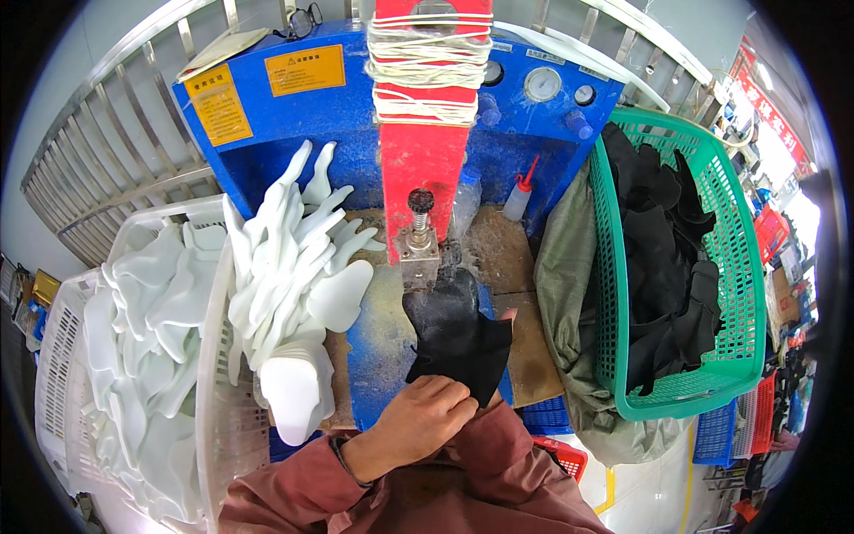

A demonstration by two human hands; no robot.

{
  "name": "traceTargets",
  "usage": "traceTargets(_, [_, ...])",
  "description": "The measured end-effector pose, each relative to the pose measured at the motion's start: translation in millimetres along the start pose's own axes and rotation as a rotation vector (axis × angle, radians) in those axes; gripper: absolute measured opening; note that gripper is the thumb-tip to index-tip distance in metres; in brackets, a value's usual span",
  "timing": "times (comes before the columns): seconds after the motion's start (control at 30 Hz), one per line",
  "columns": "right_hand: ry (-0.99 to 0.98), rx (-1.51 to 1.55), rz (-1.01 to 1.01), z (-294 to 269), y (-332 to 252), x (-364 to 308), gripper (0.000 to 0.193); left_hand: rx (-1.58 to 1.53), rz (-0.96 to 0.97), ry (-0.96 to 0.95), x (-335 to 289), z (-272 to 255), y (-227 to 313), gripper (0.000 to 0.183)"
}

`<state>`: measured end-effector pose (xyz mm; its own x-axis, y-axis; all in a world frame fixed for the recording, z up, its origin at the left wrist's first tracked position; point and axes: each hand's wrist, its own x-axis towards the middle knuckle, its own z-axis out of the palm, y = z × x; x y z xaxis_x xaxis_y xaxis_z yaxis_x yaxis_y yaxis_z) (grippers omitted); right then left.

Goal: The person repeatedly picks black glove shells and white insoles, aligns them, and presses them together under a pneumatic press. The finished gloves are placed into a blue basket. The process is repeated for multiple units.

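A limp black piece of fabric or thin leather (pixel 458 343) lies under the metal head (pixel 419 260) of a red and blue machine, its upper end directly below the head. My left hand (pixel 425 414) has its fingers curled and pressed on the piece's lower left edge. Most of my right hand (pixel 508 315) is hidden behind the black piece; only a fingertip shows past the right edge, and the wrist below. Left of the piece, white insole-shaped pieces (pixel 298 258) are heaped, with a neat stack of white pieces (pixel 295 392) in front.
A white basket (pixel 213 356) of white pieces stands left. On the right, a green basket (pixel 747 294) holds black pieces beside grey-green cloth (pixel 565 276). White cord (pixel 430 67) wraps the red arm (pixel 422 169). A red-tipped bottle (pixel 517 201) stands behind, below gauges (pixel 542 84).
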<state>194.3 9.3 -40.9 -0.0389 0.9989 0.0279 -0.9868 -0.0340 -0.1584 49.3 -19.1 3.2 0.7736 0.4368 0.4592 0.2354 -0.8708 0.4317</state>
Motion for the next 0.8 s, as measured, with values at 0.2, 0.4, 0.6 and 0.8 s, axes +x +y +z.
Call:
traceTargets(0.2, [0.052, -0.017, 0.205, -18, 27, 9, 0.089, 0.052, -0.070, -0.006, -25, -20, -2, 0.017])
traceTargets(0.4, [0.045, 0.020, 0.190, -12, 23, 15, 0.087, 0.096, -0.060, -0.057, -18, -36, -6, 0.021])
traceTargets(0.6, [-0.017, 0.030, -0.020, 9, -9, 15, 0.088, 0.067, -0.034, 0.154, -11, -64, -32, 0.031])
traceTargets(0.8, [0.135, -0.018, -0.078, 9, -19, 14, 0.087, 0.334, -0.505, -0.116, -25, -96, -134, 0.031])
